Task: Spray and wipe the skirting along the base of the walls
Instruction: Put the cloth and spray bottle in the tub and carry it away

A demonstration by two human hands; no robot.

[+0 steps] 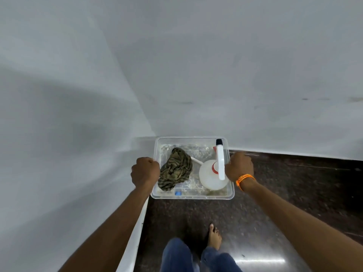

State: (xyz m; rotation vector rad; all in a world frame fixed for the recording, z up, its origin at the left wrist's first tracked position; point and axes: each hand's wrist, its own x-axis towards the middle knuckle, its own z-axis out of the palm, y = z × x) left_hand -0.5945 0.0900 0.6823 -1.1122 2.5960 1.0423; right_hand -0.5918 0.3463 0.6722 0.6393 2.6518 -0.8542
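I hold a clear plastic tub [193, 196] in a room corner, above the dark floor. My left hand [145, 172] grips its left rim and my right hand [239, 166] grips its right rim. Inside lie a crumpled green-and-black striped cloth [175, 168] on the left and a white spray bottle [213, 177] with a red collar and black nozzle on the right. The white skirting [135, 230] runs along the left wall down to my left forearm. A darker skirting strip [294, 157] runs at the base of the right wall.
Two pale grey walls [196, 75] meet in the corner just behind the tub. The floor [284, 203] is dark polished stone with glare at the bottom right. My bare foot [214, 237] and jeans-clad legs [176, 256] stand below the tub. A small blue item [178, 192] lies in the tub.
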